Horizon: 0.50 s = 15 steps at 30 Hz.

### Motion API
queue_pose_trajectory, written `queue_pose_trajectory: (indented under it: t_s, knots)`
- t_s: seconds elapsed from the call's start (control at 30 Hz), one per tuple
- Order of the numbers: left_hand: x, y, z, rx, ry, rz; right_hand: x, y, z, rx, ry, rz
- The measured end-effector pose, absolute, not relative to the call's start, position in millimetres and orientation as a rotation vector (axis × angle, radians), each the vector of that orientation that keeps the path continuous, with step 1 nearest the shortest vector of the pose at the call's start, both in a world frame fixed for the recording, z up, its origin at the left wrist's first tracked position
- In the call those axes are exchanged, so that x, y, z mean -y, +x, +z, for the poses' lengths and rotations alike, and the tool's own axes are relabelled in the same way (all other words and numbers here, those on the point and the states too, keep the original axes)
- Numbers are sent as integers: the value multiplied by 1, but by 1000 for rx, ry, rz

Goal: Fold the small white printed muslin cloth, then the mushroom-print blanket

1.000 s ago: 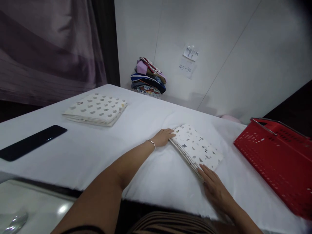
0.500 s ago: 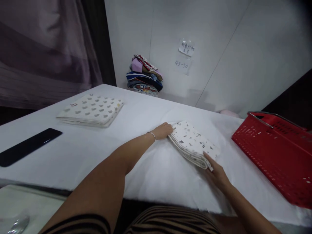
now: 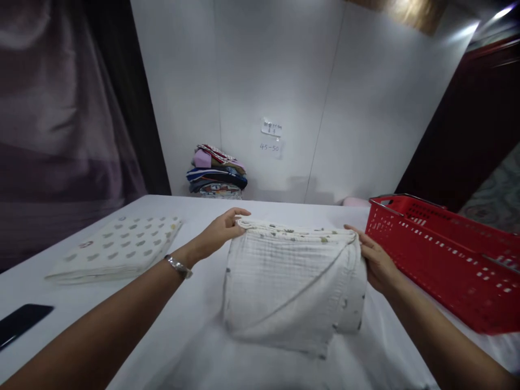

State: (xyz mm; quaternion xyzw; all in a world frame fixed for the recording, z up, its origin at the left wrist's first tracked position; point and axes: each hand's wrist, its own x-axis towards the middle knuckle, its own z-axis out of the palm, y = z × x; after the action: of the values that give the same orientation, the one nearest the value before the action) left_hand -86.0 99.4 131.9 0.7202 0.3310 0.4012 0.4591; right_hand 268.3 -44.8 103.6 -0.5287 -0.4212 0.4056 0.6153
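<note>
A white printed cloth (image 3: pixel 280 287) hangs from its upper edge over the near part of the white-covered table (image 3: pixel 190 336), the left hand (image 3: pixel 221 230) with thumb and fingers clamped on its upper left corner and the right hand (image 3: pixel 377 262) likewise on the upper right; whether its lower edge touches the table cannot be told. A flat black object (image 3: pixel 24 322) lies at the left, with a folded patterned cloth (image 3: pixel 122 249) beyond it and a red basket (image 3: pixel 430 265) at the right. Farthest, a fabric stack (image 3: pixel 217 176) stands near the wall (image 3: pixel 276 70).
</note>
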Motion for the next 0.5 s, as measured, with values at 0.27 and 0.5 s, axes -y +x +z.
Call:
queue_pose_trajectory:
  t_s: [0.27, 0.5]
  knots:
    - [-142, -75, 41, -1416, 1508, 704, -20, 245, 19, 941, -1308, 1237]
    - [-136, -57, 10, -1575, 1706, 758, -39, 260, -21, 913, -1507, 1324]
